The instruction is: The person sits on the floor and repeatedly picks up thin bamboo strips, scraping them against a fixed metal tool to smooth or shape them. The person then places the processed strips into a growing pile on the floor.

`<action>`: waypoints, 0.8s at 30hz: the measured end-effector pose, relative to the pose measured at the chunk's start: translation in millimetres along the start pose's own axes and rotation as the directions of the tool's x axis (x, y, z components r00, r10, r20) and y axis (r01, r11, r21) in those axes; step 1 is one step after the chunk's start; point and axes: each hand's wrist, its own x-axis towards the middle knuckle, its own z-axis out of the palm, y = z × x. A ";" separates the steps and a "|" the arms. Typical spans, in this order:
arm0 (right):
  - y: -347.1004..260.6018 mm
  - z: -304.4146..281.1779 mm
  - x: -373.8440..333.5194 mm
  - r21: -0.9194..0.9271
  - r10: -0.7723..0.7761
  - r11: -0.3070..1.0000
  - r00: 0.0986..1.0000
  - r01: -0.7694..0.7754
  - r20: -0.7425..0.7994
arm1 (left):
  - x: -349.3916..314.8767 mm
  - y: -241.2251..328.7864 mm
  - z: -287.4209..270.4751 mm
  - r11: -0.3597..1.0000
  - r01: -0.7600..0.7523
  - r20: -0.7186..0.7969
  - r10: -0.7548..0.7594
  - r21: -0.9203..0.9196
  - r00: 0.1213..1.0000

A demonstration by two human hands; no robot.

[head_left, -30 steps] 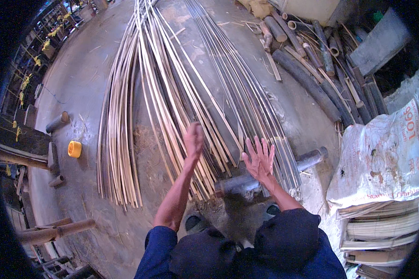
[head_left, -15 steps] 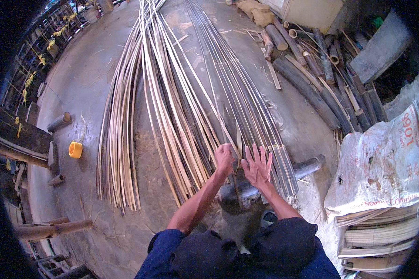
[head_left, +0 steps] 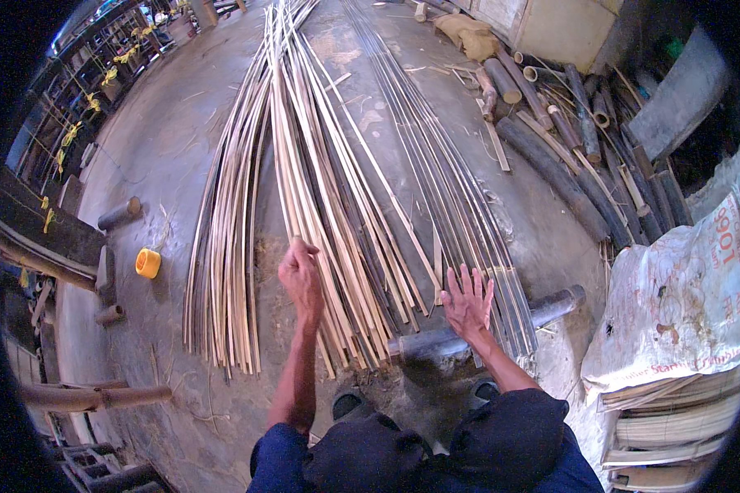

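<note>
Long split bamboo strips fan out over the floor in front of me. My left hand (head_left: 302,279) is closed at the left edge of the pale middle bundle (head_left: 345,283), apparently pinching a bamboo strip; its fingers partly hide the end. My right hand (head_left: 467,306) is open, palm down with fingers spread, at the left edge of the darker strips (head_left: 469,222). Beneath those strips' near ends lies a thick dark bamboo pole (head_left: 559,305). Another bundle of strips (head_left: 226,271) is spread at the left, apart from the middle one.
A yellow tape roll (head_left: 148,263) and a short bamboo piece (head_left: 119,214) lie on the left floor. Cut bamboo poles (head_left: 551,177) are heaped at the far right. A printed white sack (head_left: 674,304) rests on stacked strips (head_left: 674,427) at the near right.
My left hand has swung left, from beside the right hand to the middle bundle's left edge. My right hand stays spread near the dark strips. The view has shifted slightly.
</note>
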 end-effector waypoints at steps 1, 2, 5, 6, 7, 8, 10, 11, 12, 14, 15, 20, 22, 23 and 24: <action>-0.9 -1.8 0.2 0.007 -0.003 1.000 1.000 0.003 0.003 | 12.8 -5.5 -9.1 0.999 0.004 -0.015 -0.003 0.049 1.000; -0.8 -2.5 0.3 0.012 -0.002 1.000 1.000 0.002 0.006 | 26.0 -15.5 -16.5 0.995 0.010 -0.026 -0.007 0.097 1.000; 1.2 -2.8 -0.1 -0.008 -0.012 1.000 1.000 0.012 -0.005 | 64.1 -38.3 -40.4 0.976 0.070 0.002 -0.072 0.207 0.997; 3.6 -3.2 -0.7 -0.011 -0.003 1.000 1.000 0.003 -0.001 | 75.7 -45.1 -45.8 0.967 0.096 0.021 -0.104 0.236 0.994; 4.2 -2.7 -0.9 -0.009 0.003 1.000 1.000 -0.003 0.004 | 86.3 -49.9 -51.1 0.960 0.018 0.034 -0.029 0.281 0.999; 5.2 -2.6 -0.1 -0.009 0.009 1.000 1.000 -0.009 0.004 | 99.0 -65.7 -62.0 0.953 0.012 0.125 -0.052 0.303 0.991; -0.4 -1.4 1.8 0.018 -0.010 1.000 1.000 0.010 -0.012 | 124.3 -97.0 -89.4 0.905 0.058 0.073 -0.098 0.422 0.993; -4.4 -0.7 2.5 0.034 -0.021 0.999 1.000 0.022 -0.019 | 139.4 -112.9 -112.6 0.899 0.080 0.067 -0.120 0.431 0.990; -12.8 1.4 3.3 0.055 -0.040 0.998 0.999 0.041 -0.024 | 155.1 -131.1 -147.4 0.888 0.103 0.051 -0.140 0.448 0.989; 6.5 1.0 0.2 0.010 -0.009 1.000 1.000 0.010 -0.028 | 148.6 -122.2 -123.9 0.845 0.111 0.046 -0.158 0.523 0.986; 5.3 1.0 0.2 0.004 -0.010 1.000 1.000 0.010 -0.028 | 152.7 -118.7 -135.1 0.829 0.055 0.078 -0.119 0.556 0.990; 4.6 3.9 -0.3 -0.033 0.000 0.999 1.000 0.000 -0.002 | 174.5 -118.7 -184.8 0.749 0.004 0.084 -0.079 0.662 0.993; 4.4 5.6 -0.4 -0.040 -0.003 0.999 1.000 0.003 -0.002 | 184.3 -136.6 -200.9 0.791 -0.078 0.081 0.036 0.606 0.996; 7.9 5.8 -1.2 -0.053 -0.003 0.999 1.000 0.003 -0.010 | 186.0 -140.0 -201.2 0.784 -0.061 0.085 0.010 0.617 0.996; 11.6 6.0 -1.9 -0.067 -0.003 0.998 1.000 0.001 -0.017 | 188.1 -143.2 -201.0 0.777 -0.045 0.090 -0.015 0.628 0.996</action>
